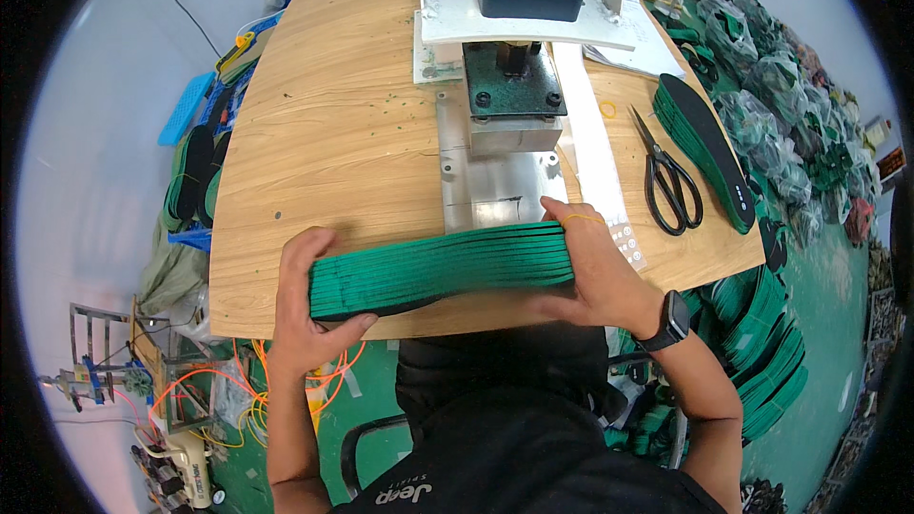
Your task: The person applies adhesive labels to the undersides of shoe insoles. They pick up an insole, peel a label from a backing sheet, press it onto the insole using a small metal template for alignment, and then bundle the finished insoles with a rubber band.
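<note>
Between my two hands is a thick stack of green insoles (438,271), turned on its side so the layered edges face up. My left hand (309,305) grips one end, thumb below and fingers wrapped over the far side. At the other end my right hand (595,271) clasps the stack, with a yellow rubber band around its fingers. The stack is held over the table's near edge, in front of a press machine (514,86) with a metal base plate (490,195). The undersides of the insoles are mostly hidden.
Black-handled scissors (671,181) lie on the wooden table (333,133) at right, beside another insole stack (705,152) with a black top. A white strip (595,133) runs along the press. Bagged green pieces (771,105) and more insole stacks (762,352) are on the floor at right.
</note>
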`<state>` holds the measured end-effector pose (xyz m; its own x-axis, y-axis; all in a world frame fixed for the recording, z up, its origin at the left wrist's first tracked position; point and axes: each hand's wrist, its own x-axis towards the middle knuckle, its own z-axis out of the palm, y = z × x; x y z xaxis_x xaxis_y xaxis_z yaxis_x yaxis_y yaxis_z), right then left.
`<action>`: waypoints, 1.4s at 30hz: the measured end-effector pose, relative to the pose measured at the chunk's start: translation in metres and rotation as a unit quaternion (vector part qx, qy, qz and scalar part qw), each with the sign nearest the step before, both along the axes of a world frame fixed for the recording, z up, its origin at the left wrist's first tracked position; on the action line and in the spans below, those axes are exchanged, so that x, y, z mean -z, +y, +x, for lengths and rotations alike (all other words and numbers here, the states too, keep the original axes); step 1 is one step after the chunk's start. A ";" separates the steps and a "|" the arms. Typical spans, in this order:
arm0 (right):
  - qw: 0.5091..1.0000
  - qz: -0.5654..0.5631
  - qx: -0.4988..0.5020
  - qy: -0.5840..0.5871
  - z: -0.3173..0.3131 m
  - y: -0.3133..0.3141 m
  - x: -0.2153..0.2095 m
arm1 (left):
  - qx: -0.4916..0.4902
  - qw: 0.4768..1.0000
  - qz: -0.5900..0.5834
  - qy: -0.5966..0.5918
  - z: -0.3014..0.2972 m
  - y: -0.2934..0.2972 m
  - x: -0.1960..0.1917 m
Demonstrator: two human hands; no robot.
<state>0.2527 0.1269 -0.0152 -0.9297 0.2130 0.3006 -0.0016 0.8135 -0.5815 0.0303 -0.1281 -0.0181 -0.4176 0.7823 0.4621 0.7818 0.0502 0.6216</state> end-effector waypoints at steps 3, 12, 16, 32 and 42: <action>1.000 0.023 -0.007 -0.003 -0.002 0.002 -0.003 | 0.006 0.999 -0.018 -0.043 -0.003 0.000 -0.002; 0.998 0.007 -0.045 0.049 0.005 0.004 0.001 | 0.006 0.997 -0.023 0.068 -0.002 -0.009 -0.013; 0.999 -0.007 -0.006 0.030 0.003 -0.007 0.007 | -0.028 0.999 -0.006 -0.015 -0.003 -0.006 0.000; 0.981 -0.094 0.169 -0.001 -0.025 -0.009 0.003 | -0.144 0.979 -0.021 -0.142 -0.042 0.025 0.019; 0.981 -0.178 0.061 0.037 0.003 -0.005 0.013 | 0.077 0.938 0.060 -0.331 -0.056 0.003 0.024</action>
<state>0.2556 0.1221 -0.0280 -0.8693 0.4254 0.2519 0.0310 0.5554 -0.8310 -0.0262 -0.1249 -0.0423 -0.5298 0.8166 0.2291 0.2139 -0.1327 0.9678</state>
